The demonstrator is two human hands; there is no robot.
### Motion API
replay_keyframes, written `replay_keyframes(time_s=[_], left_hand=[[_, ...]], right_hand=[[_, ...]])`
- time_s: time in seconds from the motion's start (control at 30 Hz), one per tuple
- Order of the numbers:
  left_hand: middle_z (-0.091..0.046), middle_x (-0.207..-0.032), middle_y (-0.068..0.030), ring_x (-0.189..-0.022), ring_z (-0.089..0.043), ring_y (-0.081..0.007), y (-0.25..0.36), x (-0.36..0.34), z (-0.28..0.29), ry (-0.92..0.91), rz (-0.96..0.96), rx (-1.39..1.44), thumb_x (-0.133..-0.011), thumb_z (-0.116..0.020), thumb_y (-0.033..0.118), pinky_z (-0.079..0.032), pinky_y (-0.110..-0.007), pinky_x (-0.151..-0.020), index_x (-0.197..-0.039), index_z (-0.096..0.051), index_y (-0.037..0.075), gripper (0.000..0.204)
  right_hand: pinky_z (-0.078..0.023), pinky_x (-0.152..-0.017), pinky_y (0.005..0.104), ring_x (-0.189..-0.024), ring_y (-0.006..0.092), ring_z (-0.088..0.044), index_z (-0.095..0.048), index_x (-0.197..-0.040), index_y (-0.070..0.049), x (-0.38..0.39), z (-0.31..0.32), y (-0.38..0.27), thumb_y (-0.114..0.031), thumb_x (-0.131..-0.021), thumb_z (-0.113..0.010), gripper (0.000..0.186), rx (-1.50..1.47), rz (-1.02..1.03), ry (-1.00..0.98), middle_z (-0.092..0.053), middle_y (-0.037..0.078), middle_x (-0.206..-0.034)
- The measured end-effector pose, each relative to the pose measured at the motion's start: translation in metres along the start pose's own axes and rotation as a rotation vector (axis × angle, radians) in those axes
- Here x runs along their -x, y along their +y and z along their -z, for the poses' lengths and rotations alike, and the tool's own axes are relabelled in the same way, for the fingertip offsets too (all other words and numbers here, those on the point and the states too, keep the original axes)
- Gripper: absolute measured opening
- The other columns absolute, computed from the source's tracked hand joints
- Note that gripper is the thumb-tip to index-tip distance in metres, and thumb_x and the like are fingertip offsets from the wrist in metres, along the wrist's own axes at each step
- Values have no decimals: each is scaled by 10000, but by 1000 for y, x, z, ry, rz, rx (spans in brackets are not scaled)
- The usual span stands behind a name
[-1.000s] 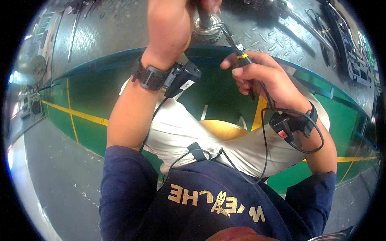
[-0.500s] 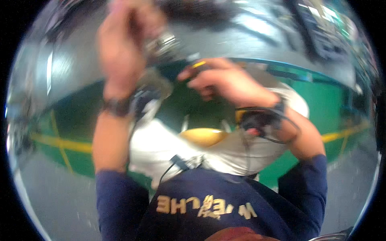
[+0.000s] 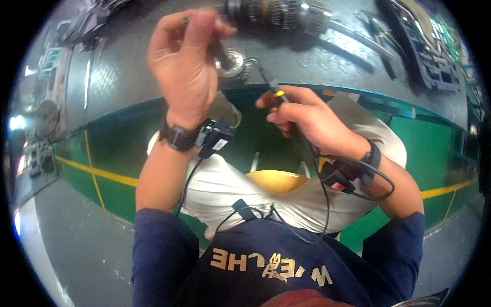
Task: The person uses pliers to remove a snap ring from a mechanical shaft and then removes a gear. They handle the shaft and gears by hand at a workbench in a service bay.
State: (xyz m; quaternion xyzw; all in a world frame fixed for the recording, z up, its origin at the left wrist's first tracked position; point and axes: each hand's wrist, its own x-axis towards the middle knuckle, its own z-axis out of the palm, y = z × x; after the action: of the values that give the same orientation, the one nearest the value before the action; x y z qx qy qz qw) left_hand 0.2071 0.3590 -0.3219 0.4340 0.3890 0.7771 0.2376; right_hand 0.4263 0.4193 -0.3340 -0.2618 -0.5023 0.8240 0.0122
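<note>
This looks like a mechanical workshop — a metal bench (image 3: 128, 71) bears a geared shaft (image 3: 276, 14), far side. Yellow lines (image 3: 117, 176) cross the green floor (image 3: 115, 148).

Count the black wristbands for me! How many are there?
2. The left hand, beside a metal ring, has one wristband at its wrist; the right hand, holding a bent tool, has the other wristband.
</note>
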Motion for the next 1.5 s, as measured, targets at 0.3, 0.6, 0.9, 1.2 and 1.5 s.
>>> replay_keyframes(time_s=[0.3,0.6,0.9,1.2,1.5], left_hand=[[-601,-813,-61,-779,-594,-185,-2,-8,-18,70,-60,-62,-1098,-520,332,-516,-353,-772,-1061,-648,-28,383],[-603,-802,-78,-788,-594,-172,4,-14,-3,-29,-2,-81,-1099,-530,325,-507,-325,-767,-1142,-651,-106,449],[-648,-782,-47,-727,-627,-136,15,-16,1,-34,75,-234,-1079,-579,335,-498,-265,-692,-1110,-694,-79,430],[-693,-710,-29,-591,-596,-64,24,-6,-9,145,-22,-492,-939,-795,155,-431,-212,-507,-888,-769,-19,183],[-533,-540,46,-490,-434,-15,23,-23,-17,256,-156,-518,-917,-833,222,-287,-214,-465,-580,-565,64,459]], right_hand=[[-427,-720,235,-764,75,-521,-657,-1211,-1,13,-2,-20,-168,-904,-565,362,17,-19,5,-599,-10,-884],[-443,-765,236,-820,92,-547,-630,-1254,3,13,3,-20,-187,-886,-553,422,49,-22,-21,-589,7,-916],[-479,-898,357,-1051,170,-583,-455,-1500,-86,19,2,-23,-274,-887,-588,655,-197,-197,-58,-609,64,-1169],[-501,-960,355,-1121,201,-596,-390,-1546,-49,16,2,-22,-110,-859,-643,735,50,25,-58,-608,96,-1259],[-470,-1018,409,-1116,347,-617,-480,-1465,1,11,-8,-3,-18,-806,-647,680,886,442,189,-640,219,-1216]])
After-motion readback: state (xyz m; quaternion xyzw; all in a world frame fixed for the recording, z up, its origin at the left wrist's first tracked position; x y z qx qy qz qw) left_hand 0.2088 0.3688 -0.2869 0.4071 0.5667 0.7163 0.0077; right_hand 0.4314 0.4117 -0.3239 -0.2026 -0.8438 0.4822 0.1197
